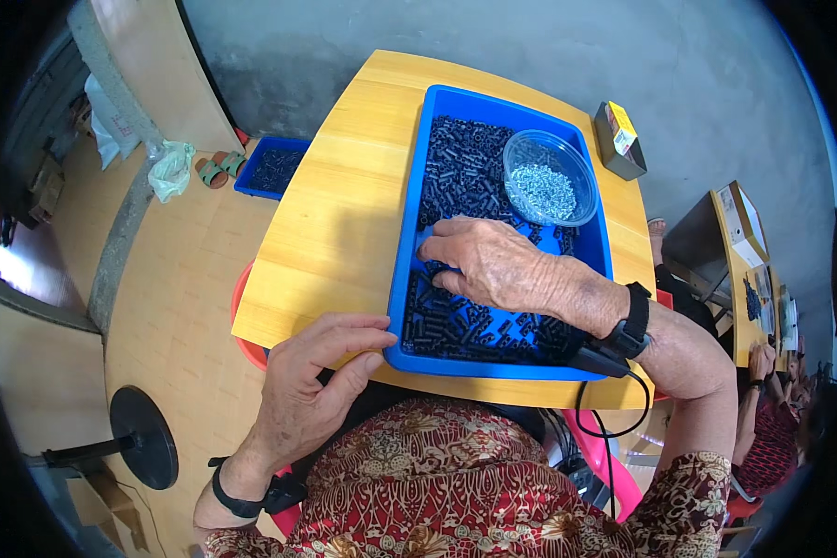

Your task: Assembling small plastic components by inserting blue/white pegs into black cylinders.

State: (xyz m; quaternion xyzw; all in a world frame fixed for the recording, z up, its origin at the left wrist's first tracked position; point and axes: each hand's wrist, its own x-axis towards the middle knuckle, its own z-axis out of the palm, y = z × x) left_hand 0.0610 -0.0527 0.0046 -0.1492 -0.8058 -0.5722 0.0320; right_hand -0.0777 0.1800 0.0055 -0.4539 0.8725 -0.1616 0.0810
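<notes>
Resting its fingertips at the near-left corner of a rectangular blue plastic tray (493,368), the left hand (299,395) is loosely spread, grasping nothing visible. The right hand (488,262) has bent fingers among small black tubular pieces (465,163) inside the tray; whether it pinches one cannot be told. A round clear plastic tub (549,152) of small silvery parts (541,192) sits far right; a yellow wooden counter (325,214) carries the tray.

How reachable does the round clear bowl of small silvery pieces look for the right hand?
Probably yes: the right hand is over the same blue tray, the clear bowl sits just beyond it and looks uncovered, and nothing visible stands between them.
</notes>
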